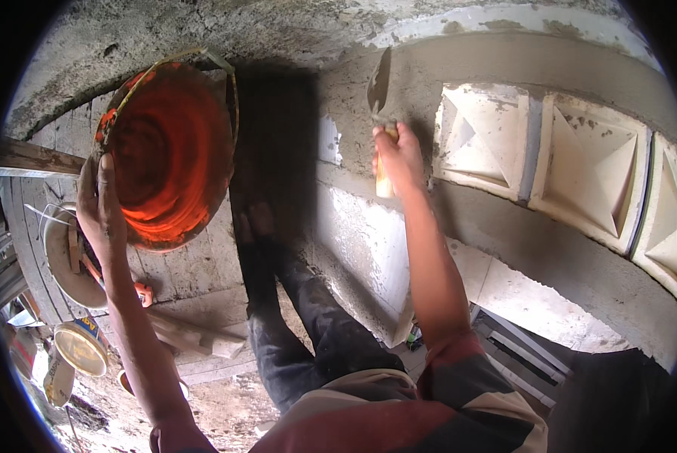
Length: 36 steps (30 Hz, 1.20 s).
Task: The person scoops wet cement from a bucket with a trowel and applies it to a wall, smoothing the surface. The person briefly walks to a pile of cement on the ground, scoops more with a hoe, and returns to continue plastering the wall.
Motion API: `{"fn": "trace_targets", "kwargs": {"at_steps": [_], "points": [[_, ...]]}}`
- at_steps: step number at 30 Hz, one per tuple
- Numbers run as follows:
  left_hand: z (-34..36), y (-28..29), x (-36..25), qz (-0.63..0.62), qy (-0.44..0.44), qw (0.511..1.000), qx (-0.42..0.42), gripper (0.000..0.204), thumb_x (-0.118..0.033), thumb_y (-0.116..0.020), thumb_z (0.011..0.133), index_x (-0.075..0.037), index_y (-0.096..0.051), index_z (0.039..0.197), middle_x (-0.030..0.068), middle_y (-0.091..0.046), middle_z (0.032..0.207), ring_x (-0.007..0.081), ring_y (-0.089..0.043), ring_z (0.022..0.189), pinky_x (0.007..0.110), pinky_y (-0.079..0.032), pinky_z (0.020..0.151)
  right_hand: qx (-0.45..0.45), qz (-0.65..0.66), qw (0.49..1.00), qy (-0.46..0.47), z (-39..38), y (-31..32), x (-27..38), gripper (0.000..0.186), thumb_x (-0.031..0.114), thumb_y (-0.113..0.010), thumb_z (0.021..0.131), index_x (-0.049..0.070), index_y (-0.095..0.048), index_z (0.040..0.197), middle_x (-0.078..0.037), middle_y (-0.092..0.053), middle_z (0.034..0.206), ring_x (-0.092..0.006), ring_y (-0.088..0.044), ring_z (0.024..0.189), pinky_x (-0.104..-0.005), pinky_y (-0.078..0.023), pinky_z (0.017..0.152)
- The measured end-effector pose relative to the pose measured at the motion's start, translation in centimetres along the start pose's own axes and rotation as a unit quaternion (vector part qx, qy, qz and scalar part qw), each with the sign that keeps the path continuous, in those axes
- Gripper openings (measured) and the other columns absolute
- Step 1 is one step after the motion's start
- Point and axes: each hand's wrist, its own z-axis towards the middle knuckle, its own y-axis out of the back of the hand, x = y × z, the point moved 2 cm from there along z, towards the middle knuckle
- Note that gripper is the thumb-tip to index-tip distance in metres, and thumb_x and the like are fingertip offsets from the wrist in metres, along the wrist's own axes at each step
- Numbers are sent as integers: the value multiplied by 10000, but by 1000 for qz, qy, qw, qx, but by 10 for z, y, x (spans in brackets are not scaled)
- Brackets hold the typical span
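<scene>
An orange bucket is tipped so its open mouth faces me, with grey smears lining its inside. My left hand is closed on the bucket's left rim, its thumb showing along the edge. A thin bucket handle arcs over the top and right side. In my right hand is a pointed trowel, gripped by its pale wooden handle. The trowel's blade points away from me, close to a wall with fresh grey mortar. From this view I cannot tell whether the blade touches it.
Pale relief blocks run along the right, above a grey ledge. At left, a pale basin holds tools, with a lidded tub below it. A wooden beam lies left of my legs. Boards stick in at far left.
</scene>
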Motion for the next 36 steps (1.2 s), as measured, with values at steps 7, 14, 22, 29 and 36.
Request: {"fn": "trace_targets", "kwargs": {"at_steps": [7,14,22,29,36], "points": [[-2,-2,0,-12,24,999,17,408,-344,-577,1039,11,-666,1219,110,-700,1050,173,-615,966,310,-465,923,-96,92,991,5,41,-8,-58,232,171,-662,961,30,-496,1042,-42,-552,740,-120,-534,496,-299,-471,425],[-9,1,1,27,27,999,-9,442,-367,-576,1038,13,-660,1248,126,-706,1109,187,-621,1023,322,-456,958,-142,111,984,9,-6,-7,-81,265,184,-668,963,1,-501,1057,-51,-571,721,-116,-538,480,-299,-458,404],[-11,-4,0,-8,20,1000,-3,425,-360,-600,1028,11,-665,1224,131,-705,1106,184,-621,1018,318,-460,955,-182,12,983,-5,-61,8,-76,285,184,-693,948,-10,-526,1073,-84,-598,747,-158,-583,575,-334,-490,522],[-14,-5,1,14,29,999,-10,420,-376,-615,1016,-8,-674,1208,106,-708,1050,171,-621,966,319,-474,913,-124,-203,971,14,-135,-7,-42,330,174,-737,903,-7,-585,1133,-139,-657,837,-226,-635,724,-369,-517,695],[-12,2,10,17,62,998,-21,434,-372,-562,1040,12,-672,1212,121,-706,1060,182,-620,991,315,-458,937,359,59,927,-94,-127,-23,-25,402,149,-778,880,28,-595,1216,-18,-633,852,-94,-601,681,-263,-504,613]]}}
